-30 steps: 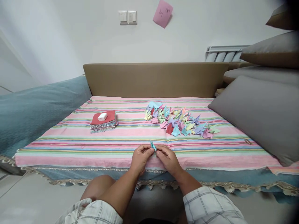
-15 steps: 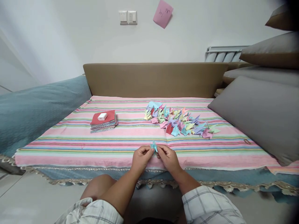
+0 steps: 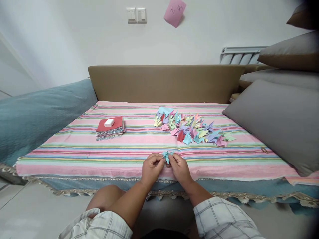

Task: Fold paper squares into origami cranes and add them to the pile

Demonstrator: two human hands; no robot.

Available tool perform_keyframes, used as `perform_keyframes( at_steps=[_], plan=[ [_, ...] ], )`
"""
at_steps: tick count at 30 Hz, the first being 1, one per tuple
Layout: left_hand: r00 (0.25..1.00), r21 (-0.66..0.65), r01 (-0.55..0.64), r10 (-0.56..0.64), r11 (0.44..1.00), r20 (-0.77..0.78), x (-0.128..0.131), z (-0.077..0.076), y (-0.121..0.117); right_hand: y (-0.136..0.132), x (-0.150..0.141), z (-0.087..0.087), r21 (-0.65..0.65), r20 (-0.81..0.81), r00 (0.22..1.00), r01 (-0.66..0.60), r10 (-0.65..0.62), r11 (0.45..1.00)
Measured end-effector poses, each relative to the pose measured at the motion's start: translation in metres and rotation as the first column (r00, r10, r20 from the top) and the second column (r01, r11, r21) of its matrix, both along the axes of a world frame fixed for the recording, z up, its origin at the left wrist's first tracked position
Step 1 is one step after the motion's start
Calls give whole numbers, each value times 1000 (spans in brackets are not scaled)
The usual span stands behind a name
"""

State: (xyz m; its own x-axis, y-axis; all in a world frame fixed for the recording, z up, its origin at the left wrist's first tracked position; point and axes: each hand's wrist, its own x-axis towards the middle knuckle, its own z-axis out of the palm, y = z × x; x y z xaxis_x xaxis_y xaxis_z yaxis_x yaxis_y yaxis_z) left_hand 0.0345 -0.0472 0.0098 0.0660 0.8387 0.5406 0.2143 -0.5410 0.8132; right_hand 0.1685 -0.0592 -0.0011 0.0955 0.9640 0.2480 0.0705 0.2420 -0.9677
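Between my hands is a small light-blue paper crane [image 3: 167,156], its folded points spread out. My left hand [image 3: 152,168] pinches its left side between thumb and fingers. On the other side, my right hand [image 3: 179,168] grips it the same way, thumb on top. My fingertips hide part of the paper. Beyond my hands, a heap of folded paper cranes [image 3: 189,128] in many colours lies on the striped cloth [image 3: 74,149].
A stack of coloured paper [image 3: 109,129] with a white box-like object [image 3: 109,123] on top sits at the left. Grey cushions [image 3: 279,119] pile up at the right. The brown backrest [image 3: 161,84] runs along the wall, and a pink note [image 3: 174,12] hangs above.
The crane has turned and its points now spread wider to the sides. Both hands keep their pinch at nearly the same place. The whole view has shifted slightly.
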Motion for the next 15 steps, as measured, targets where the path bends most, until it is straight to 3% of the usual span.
perform_keyframes(
  at_steps=[7, 11, 15],
  plan=[
    [1000, -7, -11, 11, 1000, -2, 0, -2, 0, 1, -5, 0, -71, -154, 988, -35, 24, 997],
    [998, -117, 30, -22, 993, 65, 2, -2, -2, 0, -5, -1, -57, -95, 995, 27, -33, 998],
    [964, -225, 50, 12, 973, 265, 7, -2, -3, -2, -9, 0, -17, 32, 988, 151, -151, 988]
  ],
)
